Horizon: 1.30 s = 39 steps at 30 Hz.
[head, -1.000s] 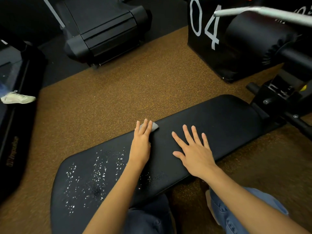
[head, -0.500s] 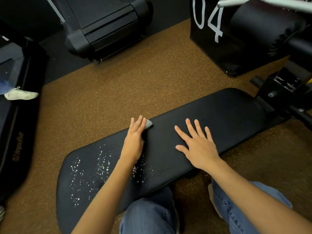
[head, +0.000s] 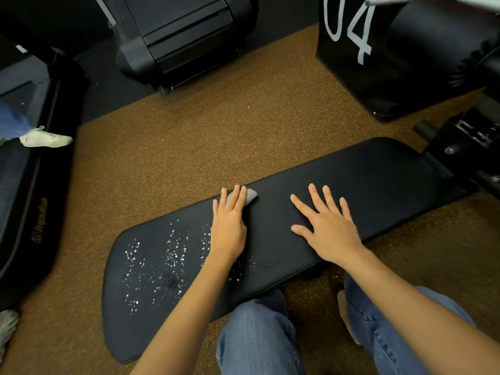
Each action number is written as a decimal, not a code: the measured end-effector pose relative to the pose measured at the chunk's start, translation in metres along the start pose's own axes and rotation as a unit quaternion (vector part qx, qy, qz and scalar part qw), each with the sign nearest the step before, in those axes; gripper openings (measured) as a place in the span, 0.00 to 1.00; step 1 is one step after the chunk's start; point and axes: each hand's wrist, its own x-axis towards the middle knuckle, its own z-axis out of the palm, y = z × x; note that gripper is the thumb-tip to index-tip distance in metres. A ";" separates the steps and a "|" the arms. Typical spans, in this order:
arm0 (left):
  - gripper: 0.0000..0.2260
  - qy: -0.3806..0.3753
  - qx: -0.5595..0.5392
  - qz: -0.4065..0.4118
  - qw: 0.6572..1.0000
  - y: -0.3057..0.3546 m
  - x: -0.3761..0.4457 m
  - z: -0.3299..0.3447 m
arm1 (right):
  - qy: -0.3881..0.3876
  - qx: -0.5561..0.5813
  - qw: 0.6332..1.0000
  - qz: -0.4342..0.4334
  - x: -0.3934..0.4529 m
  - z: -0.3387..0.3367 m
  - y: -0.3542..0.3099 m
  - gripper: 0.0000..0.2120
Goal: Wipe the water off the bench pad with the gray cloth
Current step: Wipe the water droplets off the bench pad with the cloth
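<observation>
The left hand [head: 228, 226] lies flat, fingers extended, pressing the small soft gray cloth [head: 250, 196] onto the long black padded vinyl bench pad [head: 378, 180] at its far edge; the right hand [head: 326, 228] rests released and spread on the pad, holding nothing. The cloth appears light, limp and prone to bunching, so palm pressure should serve better than a pinch. Water droplets [head: 167, 255] cover the pad's left end, where clear room for strokes ends at rounded edges above brown speckled floor [head: 216, 125].
</observation>
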 end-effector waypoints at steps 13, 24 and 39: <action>0.24 0.039 -0.118 -0.014 0.992 -0.009 -0.014 -0.028 | 0.137 0.115 0.982 -0.067 0.025 -0.014 -0.043 0.21; 0.14 -0.033 -0.187 0.041 0.981 -0.017 0.008 -0.047 | 0.092 0.304 0.939 -0.131 0.060 -0.002 -0.059 0.07; 0.07 0.130 -0.253 0.114 0.952 0.010 0.016 -0.106 | 0.173 0.521 0.815 -0.186 0.060 -0.088 -0.049 0.05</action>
